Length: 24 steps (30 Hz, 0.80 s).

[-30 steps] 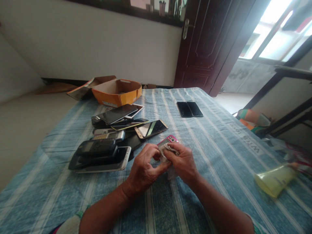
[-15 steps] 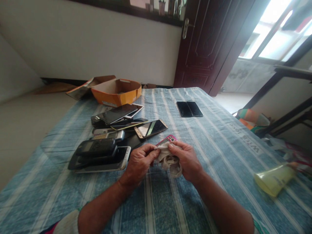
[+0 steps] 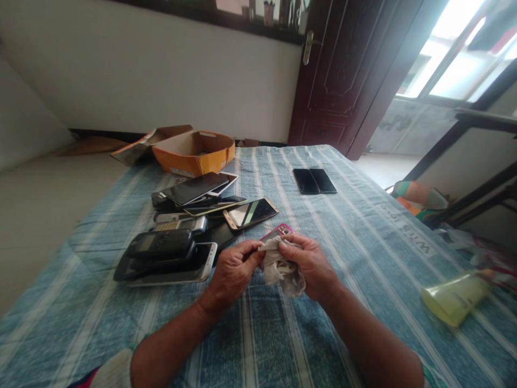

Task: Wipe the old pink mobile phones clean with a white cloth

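Note:
A phone with a pink edge [image 3: 285, 229] is held low over the striped cloth, mostly hidden by fingers and a crumpled whitish rag [image 3: 278, 265]. My left hand [image 3: 234, 269] pinches the phone's near left side, its fingers closed. On the right, my right hand [image 3: 313, 264] grips the rag and presses it on the phone. Just beyond lies a gold-framed phone [image 3: 251, 213]. To the left is a pile of phones, with a black handset [image 3: 161, 245] on top of a large white-edged phone [image 3: 205, 267].
An open orange box [image 3: 194, 161] stands at the far left of the bed-like surface [image 3: 363, 280]. Two dark phones [image 3: 314, 181] lie side by side farther back. A yellow translucent tube [image 3: 454, 297] is at the right.
The rag has shifted slightly in my right hand and hangs a little farther right and lower. Both hands stay around the pink-edged phone.

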Available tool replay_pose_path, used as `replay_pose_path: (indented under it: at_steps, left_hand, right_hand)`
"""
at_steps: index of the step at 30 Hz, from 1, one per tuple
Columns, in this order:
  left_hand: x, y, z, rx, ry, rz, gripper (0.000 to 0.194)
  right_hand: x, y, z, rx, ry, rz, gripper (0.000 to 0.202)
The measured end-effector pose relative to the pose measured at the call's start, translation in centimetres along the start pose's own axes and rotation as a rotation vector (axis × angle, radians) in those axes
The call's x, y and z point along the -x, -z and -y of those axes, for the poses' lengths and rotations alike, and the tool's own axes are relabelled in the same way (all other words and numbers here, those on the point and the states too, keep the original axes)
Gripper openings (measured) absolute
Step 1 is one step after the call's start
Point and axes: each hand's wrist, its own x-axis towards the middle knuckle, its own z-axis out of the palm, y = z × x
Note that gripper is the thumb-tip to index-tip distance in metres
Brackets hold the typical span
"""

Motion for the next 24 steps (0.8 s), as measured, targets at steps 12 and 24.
replay_pose_path:
  at_steps: [12, 24]
  left_hand:
    - [0.2, 0.3, 0.1, -0.366, -0.195, -0.102, 0.032]
    - [0.1, 0.1, 0.7, -0.398, -0.393, -0.086, 0.014]
  right_hand:
    - [0.1, 0.0, 0.1, 0.055, -0.087, 0.08, 0.033]
    - [-1.1, 2.5, 1.4, 0.42, 0.188, -0.222, 0.029]
